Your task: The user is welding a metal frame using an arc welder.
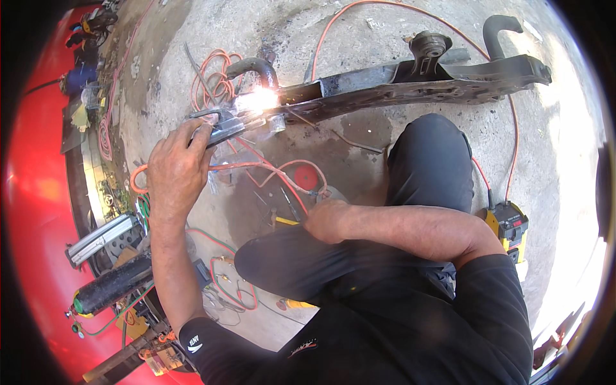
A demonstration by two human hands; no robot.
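A bright white welding arc [258, 99] glares at the left end of a long dark metal beam [410, 90] lying on the floor. Close to the glare, my left hand [179, 157] is closed on a dark, flat-sided metal piece [224, 128] with a bent rod on top. The light hides where this piece meets the beam. My right hand [328, 219] is closed beside my bent knee, its fingers mostly hidden. Orange cable [276, 168] runs close to it; what it holds, if anything, cannot be made out.
Coiled orange cable [215, 67] lies behind the arc. A yellow-and-black machine [507, 228] stands right of my knee. On the left are a dark gas cylinder [112, 285], hoses and a red surface [38, 192]. A yellow-handled tool [284, 221] lies near my right hand.
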